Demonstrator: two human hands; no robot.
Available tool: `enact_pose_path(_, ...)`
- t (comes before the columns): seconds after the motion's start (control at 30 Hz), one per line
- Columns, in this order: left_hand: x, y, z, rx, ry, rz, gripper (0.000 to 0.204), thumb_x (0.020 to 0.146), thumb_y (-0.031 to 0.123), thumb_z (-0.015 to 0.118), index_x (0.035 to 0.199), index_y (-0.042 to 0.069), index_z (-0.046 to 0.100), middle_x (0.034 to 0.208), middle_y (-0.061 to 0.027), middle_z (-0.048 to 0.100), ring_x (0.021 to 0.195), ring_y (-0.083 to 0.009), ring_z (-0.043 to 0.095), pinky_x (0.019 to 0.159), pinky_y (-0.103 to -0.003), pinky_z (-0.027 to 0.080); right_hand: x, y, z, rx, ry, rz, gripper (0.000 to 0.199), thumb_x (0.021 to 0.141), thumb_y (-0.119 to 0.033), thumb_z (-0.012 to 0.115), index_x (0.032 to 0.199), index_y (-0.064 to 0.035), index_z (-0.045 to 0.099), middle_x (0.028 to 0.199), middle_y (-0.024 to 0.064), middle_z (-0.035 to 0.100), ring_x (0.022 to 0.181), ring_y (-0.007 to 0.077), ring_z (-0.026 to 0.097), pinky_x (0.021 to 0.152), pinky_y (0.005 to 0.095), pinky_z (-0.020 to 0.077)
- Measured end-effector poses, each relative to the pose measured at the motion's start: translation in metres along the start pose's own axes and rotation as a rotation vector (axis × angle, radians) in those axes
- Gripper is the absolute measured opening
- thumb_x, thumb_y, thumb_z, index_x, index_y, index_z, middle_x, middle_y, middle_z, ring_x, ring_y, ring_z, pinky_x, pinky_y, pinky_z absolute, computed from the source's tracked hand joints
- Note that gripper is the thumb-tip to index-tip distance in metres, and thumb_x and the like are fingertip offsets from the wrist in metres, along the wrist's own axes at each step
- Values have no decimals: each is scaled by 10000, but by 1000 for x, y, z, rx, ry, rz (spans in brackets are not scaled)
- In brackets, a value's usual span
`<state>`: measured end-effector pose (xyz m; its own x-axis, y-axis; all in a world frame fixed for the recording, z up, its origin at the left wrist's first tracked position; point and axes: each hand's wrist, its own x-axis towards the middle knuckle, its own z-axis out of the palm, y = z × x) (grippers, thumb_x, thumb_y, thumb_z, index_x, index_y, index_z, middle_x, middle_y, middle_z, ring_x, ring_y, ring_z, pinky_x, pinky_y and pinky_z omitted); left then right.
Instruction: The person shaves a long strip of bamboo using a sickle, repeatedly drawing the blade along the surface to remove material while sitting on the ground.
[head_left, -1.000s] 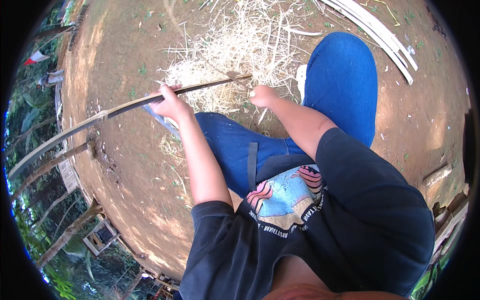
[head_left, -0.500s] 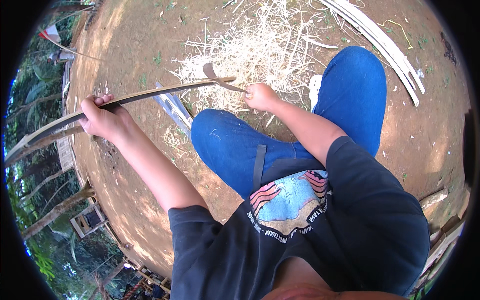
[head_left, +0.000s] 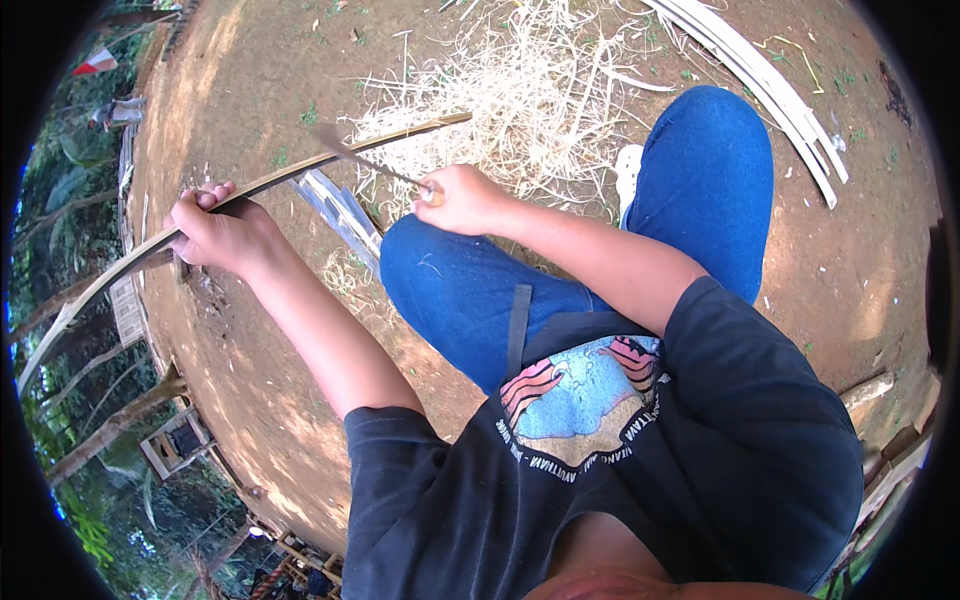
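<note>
The left hand point(head_left: 215, 228) clenched the strip point(head_left: 290, 171) at left, its far end jutting toward the shavings point(head_left: 510, 100). The right hand point(head_left: 460, 200) grasped the knife point(head_left: 375, 165) above the left knee point(head_left: 430, 265), blade overlapping the strip's edge, contact unclear to me. Brown earth point(head_left: 250, 80) stretched beyond, far left.

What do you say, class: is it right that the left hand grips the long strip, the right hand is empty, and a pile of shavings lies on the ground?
Not quite: the right hand is not empty. The head view shows it holding a knife. The rest stands: the left hand grips the long strip, and a pile of shavings lies on the ground.
</note>
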<state>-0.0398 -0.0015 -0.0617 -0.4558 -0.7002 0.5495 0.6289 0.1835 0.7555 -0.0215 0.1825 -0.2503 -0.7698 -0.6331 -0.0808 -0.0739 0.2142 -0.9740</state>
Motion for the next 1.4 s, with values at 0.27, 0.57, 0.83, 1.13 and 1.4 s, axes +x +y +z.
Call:
enact_pose_path(0.27,57,103,-24,-286,-231,-94,322,835,83,556,537,140,449,519,32,482,490,-89,475,511,-213,420,-12,171,-38,29,364,819,311,849,-234,613,1003,18,712,916,158,727,716,221,703,728,351,554)
enact_pose_path(0.57,37,87,-51,-268,-519,44,242,862,95,514,629,140,464,626,-1,529,598,-141,539,614,-291,496,19,111,-13,354,417,455,486,843,-271,690,1149,98,605,788,144,681,612,181,641,575,328,505)
enact_pose_path(0.83,-53,-60,-32,115,-242,-78,210,925,30,632,773,73,493,765,-113,665,770,-225,717,782,-392,605,11,92,-25,529,528,424,391,870,-250,681,1086,70,615,734,82,629,577,130,588,524,300,486)
enact_pose_path(1.13,-132,-140,-13,225,-197,-393,165,880,41,731,873,19,568,838,-86,678,823,-159,702,784,-292,558,18,44,-36,554,356,160,354,870,-307,754,1086,-33,697,788,8,660,583,46,540,527,220,461)
enact_pose_path(1.4,-139,-136,-13,386,-411,-404,398,828,131,808,1098,14,539,1026,-126,645,963,-160,616,886,-314,503,40,47,-16,169,507,127,387,770,-341,808,1035,-69,735,836,140,731,749,241,713,710,352,544)
